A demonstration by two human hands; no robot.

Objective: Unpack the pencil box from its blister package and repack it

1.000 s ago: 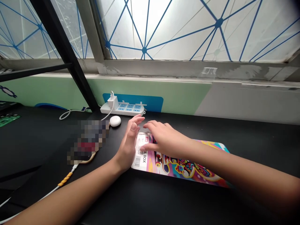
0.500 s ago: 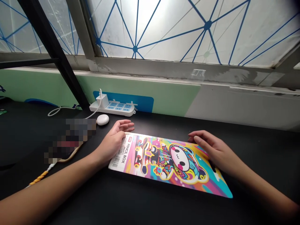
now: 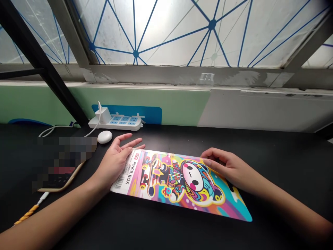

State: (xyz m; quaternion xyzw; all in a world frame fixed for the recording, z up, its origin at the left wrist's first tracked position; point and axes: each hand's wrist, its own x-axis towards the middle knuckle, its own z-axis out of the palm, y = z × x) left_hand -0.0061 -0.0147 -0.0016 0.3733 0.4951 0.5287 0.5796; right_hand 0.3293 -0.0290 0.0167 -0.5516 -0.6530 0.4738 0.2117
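A flat, brightly printed pencil box [image 3: 179, 180] with a cartoon figure lies on the black table [image 3: 273, 156]. My left hand [image 3: 116, 161] rests against its left short end, fingers stretched out and slightly spread. My right hand [image 3: 225, 166] lies on the box's right part, fingers curved loosely over its far edge. Neither hand lifts the box.
A white power strip [image 3: 117, 122] with a plugged-in charger sits by the wall at the back left. A small white oval device [image 3: 104, 136] lies in front of it. A blurred object and a white cable with yellow-orange wrap [image 3: 28, 213] lie at the left.
My right hand slid from the box's left end to its right end, uncovering the print. My left hand laid itself flatter against the left end. The view shifted right.
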